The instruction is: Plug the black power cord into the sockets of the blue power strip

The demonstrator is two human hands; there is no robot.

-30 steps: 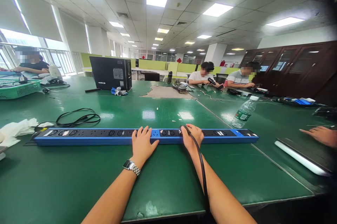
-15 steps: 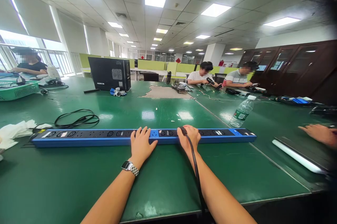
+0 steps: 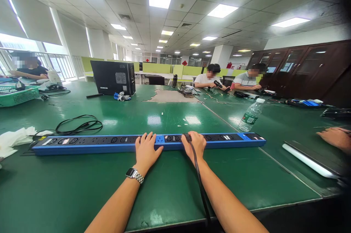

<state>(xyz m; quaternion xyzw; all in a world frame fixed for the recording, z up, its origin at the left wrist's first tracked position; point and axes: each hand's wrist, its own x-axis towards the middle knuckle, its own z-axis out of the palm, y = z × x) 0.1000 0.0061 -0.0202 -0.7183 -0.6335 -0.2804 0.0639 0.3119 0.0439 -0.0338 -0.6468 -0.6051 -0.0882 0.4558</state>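
Observation:
A long blue power strip (image 3: 95, 148) with a black socket face lies across the green table in front of me. My left hand (image 3: 146, 148) rests flat on its middle, fingers spread and thumb out to the right, just left of a blue socket block. To the right of that block, my right hand (image 3: 195, 144) grips a black power plug (image 3: 187, 137) at the strip's socket face. From the plug a black cord (image 3: 199, 176) runs down along my right forearm and over the table edge. Whether the plug sits fully in a socket is hidden by my fingers.
A water bottle (image 3: 251, 116) stands behind the strip's right end. Left lie a coiled black cable (image 3: 79, 128) and white tissue (image 3: 19, 138). A black computer case (image 3: 112, 77) stands farther back. At right, another person's hand (image 3: 336, 137) is near a dark flat device (image 3: 309, 158).
My right hand and the plug have shifted slightly left along the strip, and the cord's upper part moved with them. The left hand stays put on the strip.

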